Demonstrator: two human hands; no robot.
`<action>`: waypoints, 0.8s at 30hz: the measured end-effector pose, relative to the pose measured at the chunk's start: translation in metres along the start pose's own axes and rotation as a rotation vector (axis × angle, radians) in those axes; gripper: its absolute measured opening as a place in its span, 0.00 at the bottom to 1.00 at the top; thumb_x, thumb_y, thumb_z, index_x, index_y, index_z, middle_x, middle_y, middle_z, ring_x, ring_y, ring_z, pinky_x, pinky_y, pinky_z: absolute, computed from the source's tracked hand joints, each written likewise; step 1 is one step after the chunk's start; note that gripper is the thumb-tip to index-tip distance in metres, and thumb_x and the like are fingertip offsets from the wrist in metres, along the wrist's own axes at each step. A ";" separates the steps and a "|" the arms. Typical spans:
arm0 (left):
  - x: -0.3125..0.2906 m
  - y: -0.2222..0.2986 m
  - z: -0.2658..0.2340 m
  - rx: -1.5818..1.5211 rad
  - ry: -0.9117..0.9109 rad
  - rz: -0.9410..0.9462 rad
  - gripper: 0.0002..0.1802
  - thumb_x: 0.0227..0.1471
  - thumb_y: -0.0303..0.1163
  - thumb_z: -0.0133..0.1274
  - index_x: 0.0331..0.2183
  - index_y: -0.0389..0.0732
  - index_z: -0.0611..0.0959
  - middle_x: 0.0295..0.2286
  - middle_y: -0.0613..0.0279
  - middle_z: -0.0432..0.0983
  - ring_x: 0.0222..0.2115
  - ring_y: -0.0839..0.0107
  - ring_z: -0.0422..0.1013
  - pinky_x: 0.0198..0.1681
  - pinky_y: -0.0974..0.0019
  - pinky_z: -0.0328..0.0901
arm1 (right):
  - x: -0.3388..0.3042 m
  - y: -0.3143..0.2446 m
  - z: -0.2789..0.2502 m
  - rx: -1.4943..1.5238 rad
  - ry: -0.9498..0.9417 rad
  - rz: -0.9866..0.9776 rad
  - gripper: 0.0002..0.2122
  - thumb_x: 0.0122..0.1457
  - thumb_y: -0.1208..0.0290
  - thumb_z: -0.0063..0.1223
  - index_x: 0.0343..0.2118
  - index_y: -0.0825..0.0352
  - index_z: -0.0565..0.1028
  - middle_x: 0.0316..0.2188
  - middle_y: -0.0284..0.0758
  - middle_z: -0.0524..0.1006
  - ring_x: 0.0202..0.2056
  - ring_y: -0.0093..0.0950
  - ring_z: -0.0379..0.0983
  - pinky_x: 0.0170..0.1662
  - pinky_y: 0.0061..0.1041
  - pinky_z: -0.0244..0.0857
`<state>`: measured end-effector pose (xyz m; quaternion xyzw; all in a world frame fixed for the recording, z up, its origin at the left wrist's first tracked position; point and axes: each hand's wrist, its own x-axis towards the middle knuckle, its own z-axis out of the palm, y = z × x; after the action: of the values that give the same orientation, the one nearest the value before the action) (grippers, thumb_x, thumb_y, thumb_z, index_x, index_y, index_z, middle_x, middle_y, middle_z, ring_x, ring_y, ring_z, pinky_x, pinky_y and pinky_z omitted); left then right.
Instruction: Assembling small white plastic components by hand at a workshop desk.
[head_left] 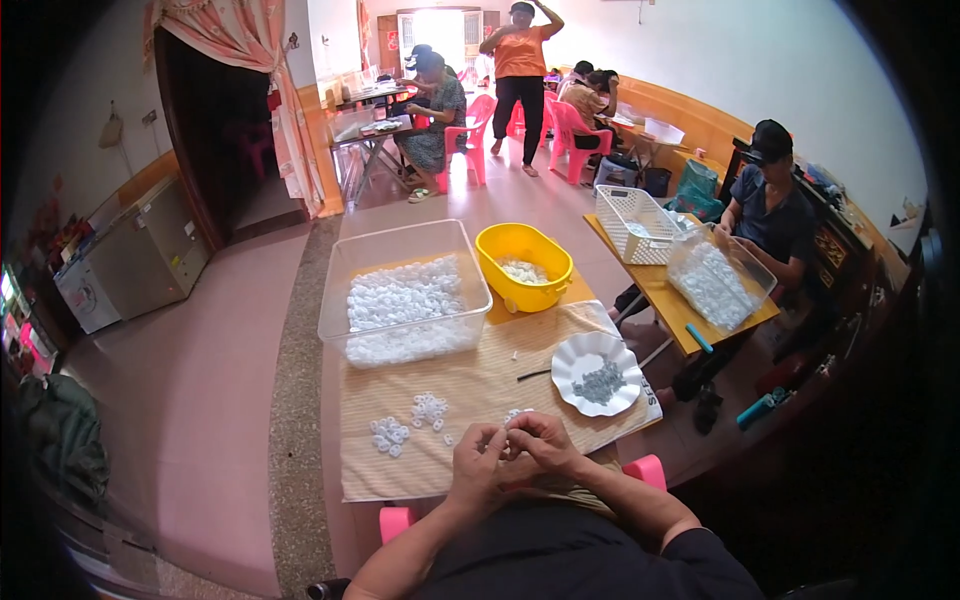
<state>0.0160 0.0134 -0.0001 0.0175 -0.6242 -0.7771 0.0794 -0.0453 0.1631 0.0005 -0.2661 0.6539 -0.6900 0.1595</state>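
Observation:
My left hand (480, 462) and my right hand (545, 444) meet over the near edge of the cloth-covered table (400, 475). Fingertips of both are pinched together, touching; whatever small piece they hold is too small to make out. Just beyond them lie a few white bits (513, 414). To the left are two loose clusters of small white ring-like plastic pieces, a nearer one (389, 436) and a farther one (429, 409). A white wavy-rimmed plate (566, 372) with a heap of small grey pieces (598, 383) sits to the right, beside a thin black stick (534, 376).
A large clear bin (400, 246) full of white pieces and a yellow tub (537, 297) stand at the table's far side. Rightward, a person (770, 205) works at another table with a white basket (635, 215) and clear bin (748, 268). Farther back, people sit; one stands (520, 75).

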 end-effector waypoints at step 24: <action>0.010 -0.004 -0.011 -0.222 0.079 -0.124 0.11 0.58 0.34 0.51 0.34 0.35 0.76 0.25 0.65 0.72 0.25 0.79 0.68 0.30 0.75 0.67 | 0.055 -0.016 -0.036 -0.623 0.075 0.007 0.07 0.61 0.71 0.50 0.31 0.71 0.73 0.17 0.29 0.70 0.20 0.16 0.66 0.23 0.19 0.62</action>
<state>0.0070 0.0024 -0.0054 0.0778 -0.5284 -0.8435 0.0570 -0.1083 0.1630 0.0249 -0.2742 0.8401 -0.4655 0.0482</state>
